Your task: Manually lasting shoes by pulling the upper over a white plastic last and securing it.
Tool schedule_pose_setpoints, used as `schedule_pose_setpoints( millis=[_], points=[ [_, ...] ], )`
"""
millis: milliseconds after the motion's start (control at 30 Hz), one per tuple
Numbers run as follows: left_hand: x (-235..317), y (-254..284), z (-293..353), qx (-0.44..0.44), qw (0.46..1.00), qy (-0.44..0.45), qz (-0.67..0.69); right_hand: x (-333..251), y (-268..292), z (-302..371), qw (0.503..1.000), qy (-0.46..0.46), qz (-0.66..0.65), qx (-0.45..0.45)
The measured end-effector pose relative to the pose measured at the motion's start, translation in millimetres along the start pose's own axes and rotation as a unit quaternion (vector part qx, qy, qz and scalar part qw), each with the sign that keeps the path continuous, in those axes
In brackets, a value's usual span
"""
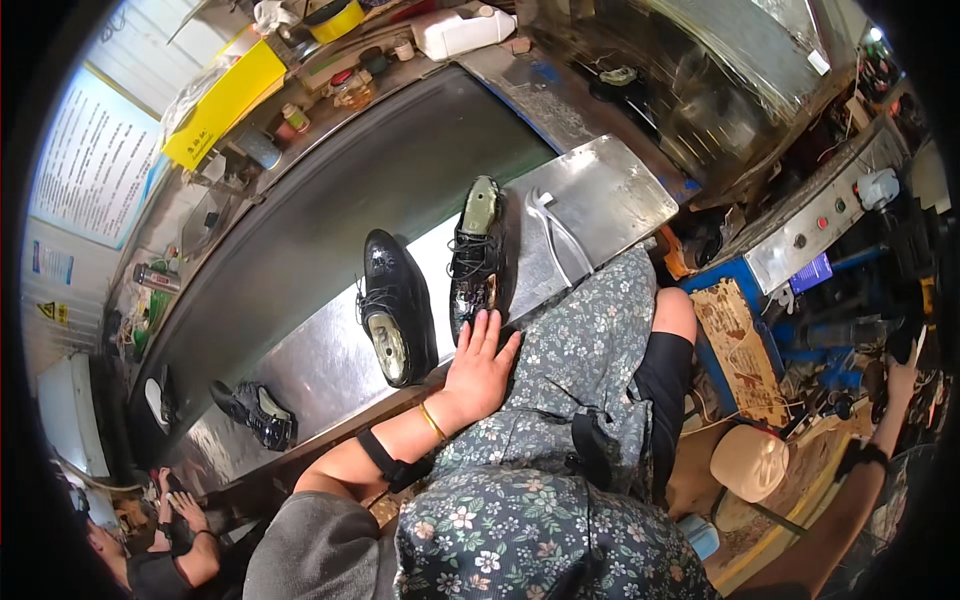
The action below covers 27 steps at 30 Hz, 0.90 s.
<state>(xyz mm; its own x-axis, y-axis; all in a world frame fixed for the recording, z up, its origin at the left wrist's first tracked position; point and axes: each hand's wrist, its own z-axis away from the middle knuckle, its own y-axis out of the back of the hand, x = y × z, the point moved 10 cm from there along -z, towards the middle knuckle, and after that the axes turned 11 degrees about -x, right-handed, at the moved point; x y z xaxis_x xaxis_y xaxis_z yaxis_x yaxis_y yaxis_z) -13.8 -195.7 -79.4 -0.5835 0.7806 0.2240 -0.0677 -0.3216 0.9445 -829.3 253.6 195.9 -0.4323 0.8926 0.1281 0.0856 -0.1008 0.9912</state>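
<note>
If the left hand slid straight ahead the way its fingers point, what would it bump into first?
Most likely the black lace-up shoe lying on the metal bench. The left hand rests flat, open, fingertips almost at that shoe's near end. The gap looks tiny, though depth is hard to judge.

Seen from above, a left hand (481,367) rests flat, fingers (489,330) spread, on the edge of a steel worktop (320,360), just below a black lace-up shoe (476,255). A second black shoe (396,305) lies just left of it (both hold pale lasts). A third shoe (255,412) lies further left. The right hand (903,375) reaches far right toward dark machinery.
</note>
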Motion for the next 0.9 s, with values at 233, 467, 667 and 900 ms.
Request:
schedule_pose_setpoints(
  millis=[233,467,667,900],
  points=[
    [42,75,-8,0.029,0.934,-0.142,0.327,-78,30,115,0.959,0.019,-0.049,0.277],
    [136,103,-89,0.016,0.75,-0.176,0.638,-353,22,320,0.804,0.165,-0.538,0.189],
    [116,128,-120,-0.058,0.602,-0.09,0.792,-530,-6,402,0.682,0.317,-0.654,-0.078],
    [121,118,-34,-0.044,0.865,-0.278,0.415,-538,-127,429,0.547,0.205,-0.587,-0.561]
  ],
)
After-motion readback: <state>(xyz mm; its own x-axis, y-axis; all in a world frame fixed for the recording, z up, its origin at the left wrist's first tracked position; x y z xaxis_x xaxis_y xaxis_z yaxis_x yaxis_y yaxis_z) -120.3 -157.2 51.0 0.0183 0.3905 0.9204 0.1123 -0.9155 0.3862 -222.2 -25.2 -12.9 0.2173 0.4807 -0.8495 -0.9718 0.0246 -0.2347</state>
